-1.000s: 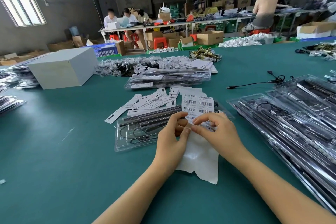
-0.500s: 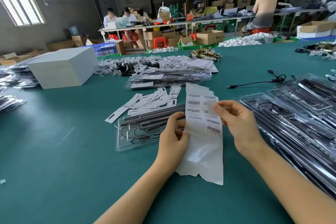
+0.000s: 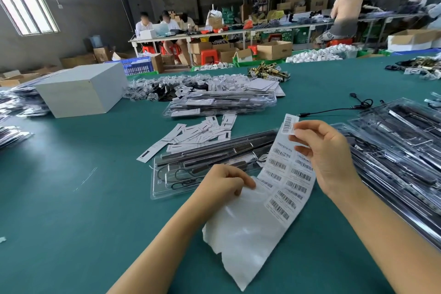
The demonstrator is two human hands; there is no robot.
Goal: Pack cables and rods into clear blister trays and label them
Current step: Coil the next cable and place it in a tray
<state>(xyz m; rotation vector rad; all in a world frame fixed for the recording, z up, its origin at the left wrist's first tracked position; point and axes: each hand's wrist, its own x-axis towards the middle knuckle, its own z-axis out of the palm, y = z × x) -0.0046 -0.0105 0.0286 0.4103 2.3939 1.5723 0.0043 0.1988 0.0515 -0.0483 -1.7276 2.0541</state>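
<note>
One barcode label (image 3: 288,123) is being pinched by the right hand (image 3: 327,157) and the backing sheet (image 3: 250,227) gripped by the left hand (image 3: 224,180), flat placement on the blister tray (image 3: 162,188) being advised.

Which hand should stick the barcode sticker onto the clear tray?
The right hand, probably. It already pinches the peeled sticker, just above the packed tray. The left hand is busy holding the label sheet.
</note>
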